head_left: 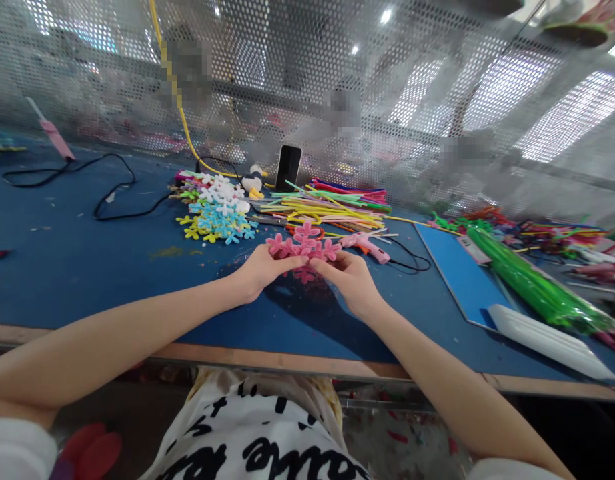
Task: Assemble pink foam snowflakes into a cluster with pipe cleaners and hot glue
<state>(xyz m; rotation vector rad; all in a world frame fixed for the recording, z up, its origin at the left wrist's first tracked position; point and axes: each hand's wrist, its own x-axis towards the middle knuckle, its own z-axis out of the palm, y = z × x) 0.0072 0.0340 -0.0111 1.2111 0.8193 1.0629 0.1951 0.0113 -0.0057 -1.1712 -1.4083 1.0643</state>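
Note:
A pink fuzzy snowflake-shaped piece [305, 248] is held up just above the blue table, with several branching arms. My left hand [263, 268] pinches it from the left, thumb near its middle. From the right, my right hand [351, 275] pinches it too, the two thumb tips almost touching. Just behind lie orange-handled scissors [293, 231], partly hidden by the pink piece. A pink glue gun [366, 247] rests beyond my right hand. Left of centre is a pile of white, blue and yellow fuzzy pieces [220, 212].
Coloured pipe cleaners [332, 207] lie behind the scissors near a propped phone [288, 168]. A blue board [457, 277], green plastic-wrapped bundle [532, 283] and white object [550, 340] are right. Another pink tool [56, 139] and black cord [130, 217] are left.

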